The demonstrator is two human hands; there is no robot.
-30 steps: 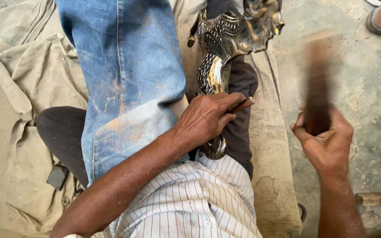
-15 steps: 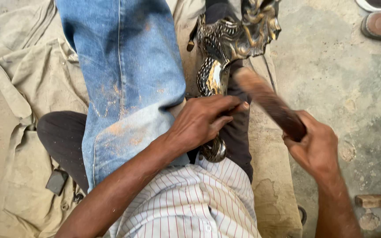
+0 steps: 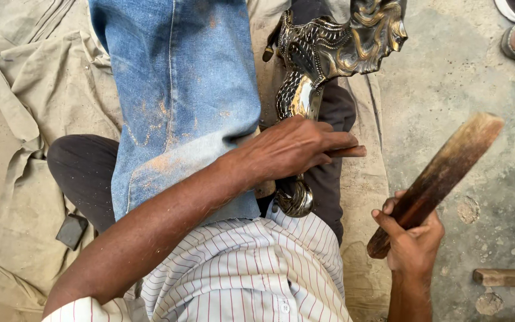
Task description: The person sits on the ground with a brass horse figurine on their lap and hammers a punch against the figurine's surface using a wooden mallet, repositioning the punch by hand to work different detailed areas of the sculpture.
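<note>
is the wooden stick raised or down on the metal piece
Raised. The wooden stick in the right hand slants up over the floor, apart from the ornate metal piece.

Wooden stick [image 3: 436, 182] now off the metalwork [image 3: 329, 53].

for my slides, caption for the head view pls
Left hand steadies ornate metal casting; right hand raises wooden stick.

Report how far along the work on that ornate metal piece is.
Done: the ornate metal piece already carries raised, shiny relief across its upper part. In hand: the left hand pins a thin rod-like tool against it; the right hand holds a wooden stick raised off it. What remains cannot be judged from here.
</note>
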